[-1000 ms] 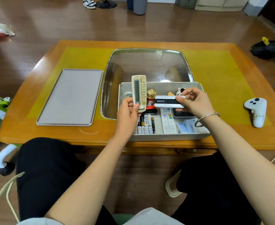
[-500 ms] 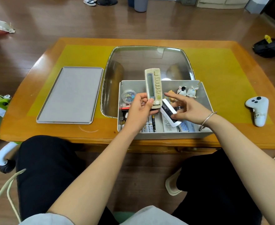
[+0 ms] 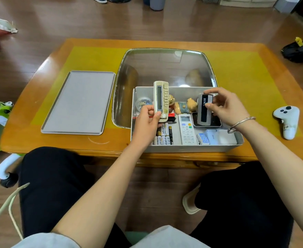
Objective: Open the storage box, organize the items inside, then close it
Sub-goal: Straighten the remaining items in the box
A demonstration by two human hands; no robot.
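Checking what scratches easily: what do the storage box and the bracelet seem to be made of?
Storage box: likely matte grey-white plastic; thin moulded walls, rounded corners, no glare. Bracelet: apparently polished silver-toned metal; thin band with bright highlights.

The cream remote control (image 3: 161,101), upright at frame centre, reads "Shinco" at its lower end. The grey-and-black case (image 3: 204,110), right of centre, shows "BENT", the rest hidden. Battery (image 3: 163,128) lettering is too small to read surely.
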